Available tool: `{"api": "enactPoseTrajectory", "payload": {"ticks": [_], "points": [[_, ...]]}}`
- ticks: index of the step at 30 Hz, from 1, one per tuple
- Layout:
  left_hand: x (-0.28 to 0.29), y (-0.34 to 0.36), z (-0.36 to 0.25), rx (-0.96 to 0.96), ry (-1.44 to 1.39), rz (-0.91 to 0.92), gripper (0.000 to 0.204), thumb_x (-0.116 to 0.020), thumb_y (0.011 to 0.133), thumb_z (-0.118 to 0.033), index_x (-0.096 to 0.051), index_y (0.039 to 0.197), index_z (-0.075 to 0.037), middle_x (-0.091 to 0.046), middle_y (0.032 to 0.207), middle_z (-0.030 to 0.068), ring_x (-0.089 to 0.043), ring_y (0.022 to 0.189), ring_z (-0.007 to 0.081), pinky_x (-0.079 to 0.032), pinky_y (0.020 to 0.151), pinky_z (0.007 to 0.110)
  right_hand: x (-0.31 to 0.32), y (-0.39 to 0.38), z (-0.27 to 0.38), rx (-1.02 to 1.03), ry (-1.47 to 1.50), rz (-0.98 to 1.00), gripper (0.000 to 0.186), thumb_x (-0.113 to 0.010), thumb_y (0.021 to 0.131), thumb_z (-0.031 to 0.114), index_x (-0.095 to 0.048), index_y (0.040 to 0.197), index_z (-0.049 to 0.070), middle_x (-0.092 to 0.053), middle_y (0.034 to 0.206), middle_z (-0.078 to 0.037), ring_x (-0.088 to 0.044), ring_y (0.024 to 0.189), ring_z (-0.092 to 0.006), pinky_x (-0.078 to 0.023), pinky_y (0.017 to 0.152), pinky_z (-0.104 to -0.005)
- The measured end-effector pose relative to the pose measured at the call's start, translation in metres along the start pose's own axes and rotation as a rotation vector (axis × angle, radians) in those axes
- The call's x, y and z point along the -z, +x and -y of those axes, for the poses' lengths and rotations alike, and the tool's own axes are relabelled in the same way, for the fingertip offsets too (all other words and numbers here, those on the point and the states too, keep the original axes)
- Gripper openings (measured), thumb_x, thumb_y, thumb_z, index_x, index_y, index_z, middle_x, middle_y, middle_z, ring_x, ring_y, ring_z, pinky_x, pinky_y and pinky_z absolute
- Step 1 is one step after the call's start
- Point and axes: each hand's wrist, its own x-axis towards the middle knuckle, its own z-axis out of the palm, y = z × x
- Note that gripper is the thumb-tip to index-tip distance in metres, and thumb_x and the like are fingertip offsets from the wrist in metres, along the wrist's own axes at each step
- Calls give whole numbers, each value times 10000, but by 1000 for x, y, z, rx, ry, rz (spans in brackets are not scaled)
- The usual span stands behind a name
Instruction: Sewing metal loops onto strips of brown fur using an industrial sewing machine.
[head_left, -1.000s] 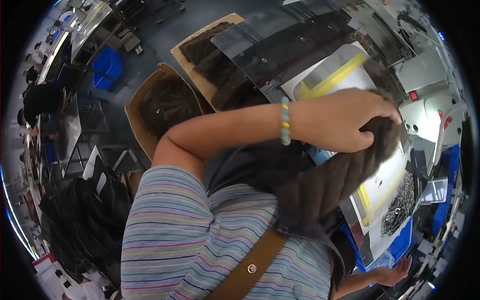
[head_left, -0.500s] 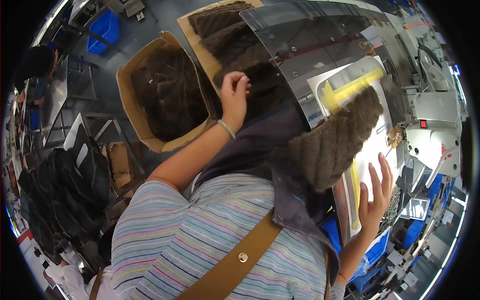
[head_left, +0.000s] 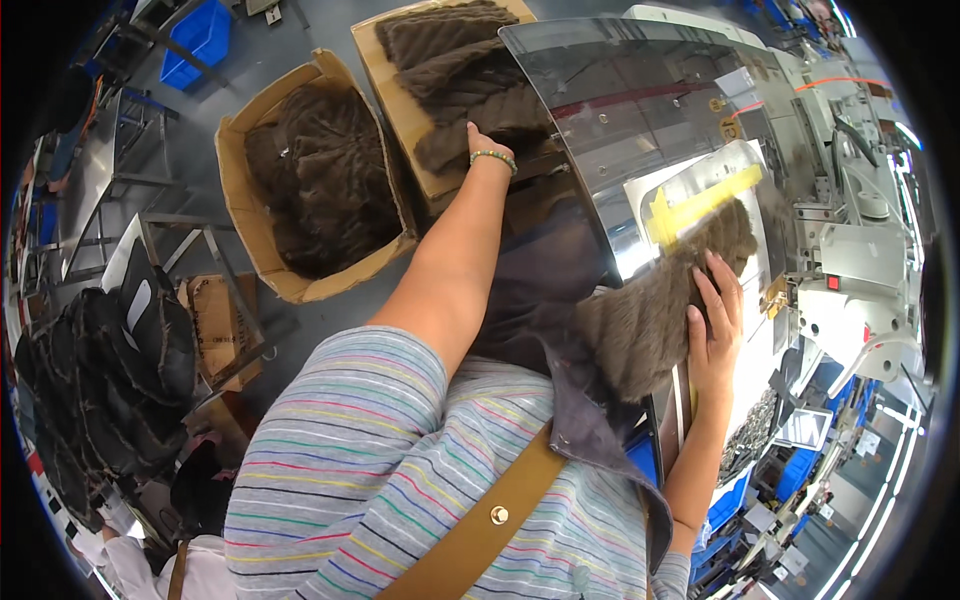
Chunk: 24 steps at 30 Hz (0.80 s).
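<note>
My left hand (head_left: 486, 146) reaches to a stack of brown ribbed fur pieces (head_left: 463, 73) on a cardboard surface. It touches the nearest fur piece (head_left: 440, 148); most of its fingers are hidden, so their grip does not show. My right hand (head_left: 716, 325) lies with fingers stretched and slightly apart on the edge of another brown fur piece (head_left: 640, 335). That piece rests across the machine's white plate, its near end hanging over my dark apron. Yellow tape (head_left: 705, 203) marks the plate beyond it.
Left of the stack stands an open cardboard box (head_left: 245, 225) holding brown fur. A large transparent panel (head_left: 640, 100) covers the table's far part. White sewing-type machinery (head_left: 850, 310) stands at the right. Dark furry pieces (head_left: 110, 370) hang at the left, near a metal frame.
My left hand has moved forward, from in front of the stack onto its nearest fur piece. My right hand has shifted from the white plate up onto the fur piece there.
</note>
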Motion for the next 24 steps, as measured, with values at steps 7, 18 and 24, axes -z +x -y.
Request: {"api": "enactPoseTrajectory", "payload": {"ticks": [7,18,24], "points": [[-1,-46,-15,-245,49,-44,759,-813,934,-378,-536,1469,82,-538,1575,188,-603,1325,314,-477,1158,431,-1,0,-1,-6,25,-10,383,-649,985,132,-697,1351,29,-601,1520,-151,-524,1431,-404,-399,1199,-513],[28,-217,-129,-1442,466,608,314,-834,897,-66,-707,1154,61,-756,1198,108,-699,1054,195,-551,953,363,3,0,9,-37,2,5,402,-679,949,86,-702,1348,34,-604,1520,-131,-528,1441,-365,-411,1203,-481],[-8,-357,-195,-2117,709,901,448,-758,869,-15,-647,1301,22,-741,1221,79,-685,1081,174,-534,992,327,2,0,8,-41,49,-29,414,-709,928,78,-710,1341,41,-616,1503,-117,-535,1435,-359,-433,1188,-474]]}}
